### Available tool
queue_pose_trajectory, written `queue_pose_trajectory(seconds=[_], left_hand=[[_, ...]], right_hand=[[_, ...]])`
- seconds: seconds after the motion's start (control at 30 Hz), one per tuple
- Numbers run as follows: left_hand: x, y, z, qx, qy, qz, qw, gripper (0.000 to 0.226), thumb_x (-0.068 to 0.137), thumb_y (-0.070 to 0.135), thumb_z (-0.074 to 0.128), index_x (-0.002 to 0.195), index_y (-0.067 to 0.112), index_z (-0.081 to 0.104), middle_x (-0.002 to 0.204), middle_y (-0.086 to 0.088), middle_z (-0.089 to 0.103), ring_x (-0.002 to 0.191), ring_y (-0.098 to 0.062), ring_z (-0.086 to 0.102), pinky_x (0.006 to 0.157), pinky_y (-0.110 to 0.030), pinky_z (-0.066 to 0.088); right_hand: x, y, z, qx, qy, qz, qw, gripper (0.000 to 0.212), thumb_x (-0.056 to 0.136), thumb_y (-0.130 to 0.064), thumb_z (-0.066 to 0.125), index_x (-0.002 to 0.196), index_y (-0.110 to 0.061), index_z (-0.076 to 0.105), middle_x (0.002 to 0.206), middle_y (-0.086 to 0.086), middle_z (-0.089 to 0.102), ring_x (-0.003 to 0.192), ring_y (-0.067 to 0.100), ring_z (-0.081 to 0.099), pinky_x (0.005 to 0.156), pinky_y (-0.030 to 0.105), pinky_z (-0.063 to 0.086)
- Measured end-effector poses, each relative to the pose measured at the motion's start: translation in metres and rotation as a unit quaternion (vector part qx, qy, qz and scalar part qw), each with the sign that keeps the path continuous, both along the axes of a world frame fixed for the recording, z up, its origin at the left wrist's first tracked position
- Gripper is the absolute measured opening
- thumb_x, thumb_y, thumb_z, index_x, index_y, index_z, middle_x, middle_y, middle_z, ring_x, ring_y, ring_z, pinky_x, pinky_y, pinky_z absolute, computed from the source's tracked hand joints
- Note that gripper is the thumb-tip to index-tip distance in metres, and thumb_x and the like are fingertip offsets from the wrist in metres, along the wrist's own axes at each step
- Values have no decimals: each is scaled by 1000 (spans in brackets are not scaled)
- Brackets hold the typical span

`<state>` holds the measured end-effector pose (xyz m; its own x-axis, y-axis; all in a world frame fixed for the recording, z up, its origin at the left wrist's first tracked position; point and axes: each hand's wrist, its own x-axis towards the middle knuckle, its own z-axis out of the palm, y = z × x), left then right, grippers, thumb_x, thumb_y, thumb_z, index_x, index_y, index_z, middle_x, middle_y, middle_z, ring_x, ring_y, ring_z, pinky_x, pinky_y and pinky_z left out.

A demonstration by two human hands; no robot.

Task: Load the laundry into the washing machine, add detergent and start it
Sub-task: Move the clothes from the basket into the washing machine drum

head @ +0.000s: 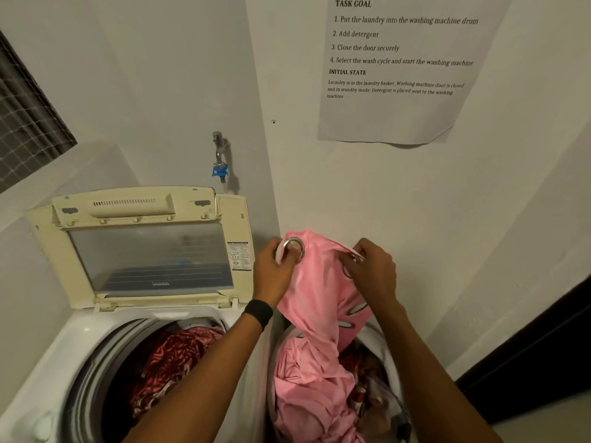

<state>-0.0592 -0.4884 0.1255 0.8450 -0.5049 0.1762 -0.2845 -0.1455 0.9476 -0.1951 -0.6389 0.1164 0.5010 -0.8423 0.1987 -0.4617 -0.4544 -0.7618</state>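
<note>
Left grip (pixel 274 272): centre of the frame, fingers curled round the top edge of the pink cloth (pixel 319 289), with the thumb lying across a metal eyelet (pixel 294 246); a black wristband (pixel 259 311) sits on that wrist.
Right grip: the right grip (pixel 372 273) is just right of centre, fingers curled and pinching the same top edge of the cloth beside a second eyelet, which is mostly hidden by the fingers.
Pink cloth: held up between the two grips against the wall, above the basket (pixel 380 338) – its lower part hangs down and is bunched inside it at the lower centre of the frame.
Washing machine (pixel 73 346): a top-loader at lower left, its lid (pixel 144 251) standing open and leaning back toward the wall.
Drum: a red patterned cloth (pixel 172 356) lies inside, below the left forearm.
Basket: pale, touching or just beside the machine's right side; more mixed laundry shows under the pink cloth.
Wall: a printed sheet (pixel 399 107) headed "TASK GOAL" hangs at upper right – a tap with a blue fitting (pixel 220 170) is above the lid.
Upper left: a window with a wire mesh (pixel 25 123).
</note>
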Motion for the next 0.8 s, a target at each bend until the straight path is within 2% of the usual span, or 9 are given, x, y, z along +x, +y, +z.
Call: queue_pose_trajectory(seconds=[0.07, 0.2, 0.33, 0.43, 0.53, 0.6, 0.67, 0.7, 0.8], left_hand=[[-9, -6, -3, 17, -43, -59, 997, 24, 93, 23, 68, 79, 5, 63, 73, -12, 63, 67, -25, 57, 64, -32, 45], [-18, -14, -12, 64, -22, -131, 989, 64, 91, 61, 55, 82, -1, 66, 79, -23, 67, 73, -34, 62, 68, -45, 47], [-17, -11, -15, 69, -13, -99, 993, 58, 93, 61, 53, 79, 7, 69, 73, -8, 65, 69, -22, 59, 69, -43, 45], [-14, -5, -11, 57, 118, -114, 985, 61, 93, 71, 53, 98, 14, 76, 94, -6, 76, 90, -18, 71, 86, -34, 57], [-16, -8, -7, 47, 171, -129, 976, 38, 96, 52, 64, 105, 17, 77, 99, -9, 77, 93, -18, 71, 81, -29, 57], [-16, -9, -3, 2, 226, -94, 969, 32, 97, 39, 67, 107, 10, 75, 101, -16, 76, 94, -27, 71, 81, -37, 55], [-11, -8, 6, -43, 279, -69, 957, 39, 95, 36, 67, 112, 1, 71, 101, -23, 73, 92, -33, 67, 82, -41, 52], [-7, -6, 9, -53, 289, -78, 953, 43, 94, 37, 67, 113, -2, 69, 101, -23, 73, 91, -32, 67, 84, -41, 52], [3, 2, 19, -48, 268, -116, 955, 33, 101, 35, 61, 106, 2, 69, 88, -13, 73, 79, -22, 68, 78, -31, 55]], right_hand=[[9, 7, 2, 8, 15, -7, 1000, 37, 87, -39, 72, 69, -17, 48, 65, -3, 59, 66, 25, 58, 52, 30, 32], [24, 16, 8, 69, -14, 34, 997, 40, 90, -47, 69, 68, -16, 56, 62, -6, 59, 64, 18, 58, 57, 31, 38], [21, 22, 13, 160, -61, 153, 973, 43, 102, -40, 52, 66, -21, 64, 62, -12, 63, 62, 12, 56, 61, 32, 43], [20, 23, 11, 156, -53, 246, 955, 38, 102, -28, 44, 84, -10, 73, 82, 15, 68, 69, 23, 61, 64, 40, 48], [17, 30, 9, 139, -54, 290, 945, 20, 98, -14, 59, 90, -30, 68, 91, 5, 58, 76, 11, 60, 66, 17, 50], [12, 35, -1, 185, -91, 291, 934, 42, 90, -9, 72, 120, -35, 60, 107, 0, 55, 90, 12, 65, 75, 18, 56], [5, 31, -28, 215, -45, 301, 928, 64, 84, -16, 81, 134, -33, 45, 115, -2, 56, 97, 13, 66, 79, 28, 60], [-1, 29, -46, 204, 16, 313, 927, 61, 84, -21, 82, 131, -31, 45, 115, -3, 59, 98, 13, 65, 82, 33, 61], [-16, 28, -94, 136, 101, 317, 933, 10, 94, -27, 68, 98, -23, 60, 94, -2, 67, 79, -3, 59, 80, 38, 53]])
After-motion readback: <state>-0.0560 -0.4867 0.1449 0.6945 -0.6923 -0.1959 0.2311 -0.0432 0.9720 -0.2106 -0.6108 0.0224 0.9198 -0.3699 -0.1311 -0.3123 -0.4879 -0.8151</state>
